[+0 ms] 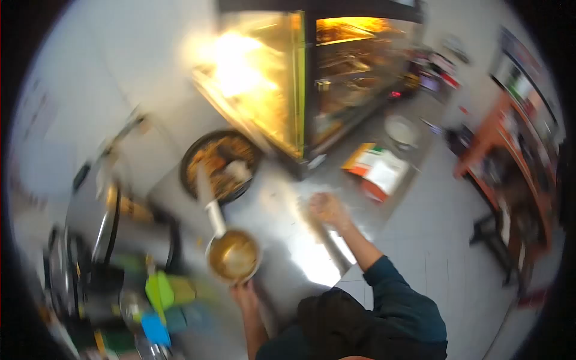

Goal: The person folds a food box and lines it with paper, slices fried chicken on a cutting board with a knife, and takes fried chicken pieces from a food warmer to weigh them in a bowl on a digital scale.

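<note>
My left hand (245, 295) is closed on the near rim of a round bowl (234, 256) with a shiny yellowish inside. A white-handled utensil (215, 217) lies across the bowl's far rim, and its pale blade-like part reaches over a dark round pan (191, 157). Brown and orange food with a whitish lump fills the pan. My right hand (327, 209) is over the metal counter (279, 207), fingers curled and blurred; whether it holds anything is unclear.
A lit glass cabinet (309, 78) stands at the back. Right of my right hand lie a white and orange packet (381, 171) and a pale bowl (402, 132). Green and blue utensils (159, 294) are at the lower left. An orange shelf (510, 156) stands at the right.
</note>
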Tool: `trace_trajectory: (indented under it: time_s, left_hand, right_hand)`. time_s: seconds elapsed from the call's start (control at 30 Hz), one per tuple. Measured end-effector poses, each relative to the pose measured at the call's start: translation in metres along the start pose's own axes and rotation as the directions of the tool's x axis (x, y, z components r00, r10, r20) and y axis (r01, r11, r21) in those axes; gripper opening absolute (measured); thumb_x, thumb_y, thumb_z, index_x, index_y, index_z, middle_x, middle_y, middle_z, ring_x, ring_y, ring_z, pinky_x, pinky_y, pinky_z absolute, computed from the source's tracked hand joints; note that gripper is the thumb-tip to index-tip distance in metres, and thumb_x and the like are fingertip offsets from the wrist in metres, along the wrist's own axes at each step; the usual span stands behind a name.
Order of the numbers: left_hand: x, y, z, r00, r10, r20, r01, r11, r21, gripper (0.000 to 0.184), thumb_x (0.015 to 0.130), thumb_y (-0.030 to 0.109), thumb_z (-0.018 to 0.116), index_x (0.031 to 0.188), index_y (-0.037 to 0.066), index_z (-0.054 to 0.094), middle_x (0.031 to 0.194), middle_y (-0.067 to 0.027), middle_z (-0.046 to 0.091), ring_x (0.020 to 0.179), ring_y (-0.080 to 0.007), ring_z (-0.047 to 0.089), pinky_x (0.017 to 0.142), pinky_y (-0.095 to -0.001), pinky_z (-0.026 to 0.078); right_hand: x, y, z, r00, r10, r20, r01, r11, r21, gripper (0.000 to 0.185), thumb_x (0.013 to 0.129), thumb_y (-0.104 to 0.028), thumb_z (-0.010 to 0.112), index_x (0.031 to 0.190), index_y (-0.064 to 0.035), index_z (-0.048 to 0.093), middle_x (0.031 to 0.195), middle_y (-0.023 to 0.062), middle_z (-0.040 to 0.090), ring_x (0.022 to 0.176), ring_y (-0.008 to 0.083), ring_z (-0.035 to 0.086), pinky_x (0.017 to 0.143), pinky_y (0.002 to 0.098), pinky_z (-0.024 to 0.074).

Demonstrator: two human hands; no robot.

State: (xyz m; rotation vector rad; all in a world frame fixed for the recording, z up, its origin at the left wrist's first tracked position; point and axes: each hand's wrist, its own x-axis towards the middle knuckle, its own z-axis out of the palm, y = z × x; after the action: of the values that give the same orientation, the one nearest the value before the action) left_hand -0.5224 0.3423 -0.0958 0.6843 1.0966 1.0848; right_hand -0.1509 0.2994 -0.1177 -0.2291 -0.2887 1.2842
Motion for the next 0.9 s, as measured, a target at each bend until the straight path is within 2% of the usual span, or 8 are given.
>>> trace_trajectory:
  time_s: [0.27,0.37,0.43,0.5,0.57,0.73,0.83,0.9]
  left_hand:
    - [-0.008,0.026,0.026,0.875,-0.415,-0.250,0.283,0.857,-0.430,0.046,0.080,0.028,0.058,0.114,0.005,0.039,0.112,-0.0110,0.045,0.101,-0.0200,0.044,0.080,-0.0335,0.041]
    - [-0.023,0.028,0.067,0.939,-0.275,0.206,0.298,0.950,-0.091,0.043,0.080,0.025,0.057,0.113,0.006,0.038,0.111,-0.0075,0.046,0.098,-0.0181,0.046,0.080,-0.0323,0.039]
    - [-0.005,0.054,0.117,0.890,0.050,0.453,-0.103,0.990,0.093,0.043,0.082,0.029,0.055,0.114,0.006,0.038,0.111,-0.0056,0.047,0.099,-0.0162,0.046,0.081,-0.0301,0.038]
    - [0.041,0.112,0.172,0.756,0.254,0.604,-0.474,0.849,0.236,0.041,0.084,0.033,0.052,0.113,0.006,0.042,0.112,-0.0059,0.047,0.102,-0.0141,0.045,0.083,-0.0265,0.037]
    - [0.077,0.157,0.241,0.702,0.579,0.416,-0.664,0.743,0.087,0.043,0.087,0.034,0.047,0.115,0.003,0.040,0.112,-0.0075,0.047,0.101,-0.0154,0.045,0.085,-0.0280,0.035]
    - [0.223,0.246,0.355,0.796,0.455,0.399,-0.538,0.834,0.124,0.072,0.081,0.058,0.040,0.128,0.005,0.029,0.120,-0.0128,0.041,0.111,-0.0212,0.037,0.091,-0.0335,0.030]
    - [0.211,0.262,0.396,0.829,0.258,0.496,-0.434,0.856,0.280,0.067,0.081,0.052,0.043,0.122,0.000,0.034,0.106,-0.0138,0.050,0.093,-0.0210,0.049,0.080,-0.0334,0.036]
    - [0.232,0.251,0.421,0.884,0.334,0.327,-0.461,0.739,0.491,0.058,0.083,0.045,0.043,0.117,-0.003,0.038,0.094,-0.0133,0.056,0.080,-0.0195,0.053,0.073,-0.0325,0.039]
  right_hand:
    - [-0.085,-0.013,0.027,0.904,-0.121,-0.411,0.185,0.975,0.120,0.025,0.086,-0.019,0.038,0.097,-0.0013,0.051,0.105,0.0112,0.053,0.100,0.0241,0.048,0.087,0.0362,0.0375]
    - [-0.135,-0.030,0.046,0.840,-0.292,-0.458,0.351,0.935,0.049,0.026,0.086,-0.019,0.038,0.101,-0.0016,0.049,0.107,0.0118,0.051,0.104,0.0233,0.045,0.091,0.0357,0.0353]
    - [-0.157,-0.038,0.002,0.764,-0.578,-0.288,0.220,0.652,-0.725,0.028,0.087,-0.020,0.037,0.106,-0.0026,0.047,0.108,0.0117,0.050,0.105,0.0249,0.045,0.092,0.0374,0.0345]
    - [-0.183,-0.058,-0.014,0.805,-0.561,-0.192,0.304,0.669,-0.678,0.030,0.088,-0.022,0.036,0.109,-0.0036,0.045,0.110,0.0117,0.050,0.106,0.0261,0.044,0.094,0.0395,0.0332]
    - [-0.205,-0.083,-0.022,0.921,-0.364,-0.142,0.389,0.882,0.266,0.031,0.089,-0.024,0.035,0.111,-0.0048,0.044,0.113,0.0115,0.049,0.108,0.0271,0.043,0.095,0.0418,0.0316]
    - [-0.208,-0.125,-0.005,0.687,-0.388,-0.614,0.548,0.832,0.088,0.022,0.085,-0.022,0.043,0.099,-0.0085,0.052,0.100,0.0069,0.056,0.095,0.0266,0.051,0.079,0.0416,0.0420]
    - [-0.191,-0.135,-0.111,0.507,-0.828,-0.239,0.369,0.459,-0.809,0.023,0.085,-0.023,0.043,0.102,-0.0095,0.051,0.097,0.0069,0.057,0.096,0.0260,0.049,0.078,0.0428,0.0415]
    - [-0.177,-0.162,-0.099,0.561,-0.730,-0.390,0.495,0.674,-0.549,0.025,0.085,-0.024,0.042,0.104,-0.0092,0.050,0.097,0.0072,0.056,0.096,0.0258,0.049,0.078,0.0429,0.0417]
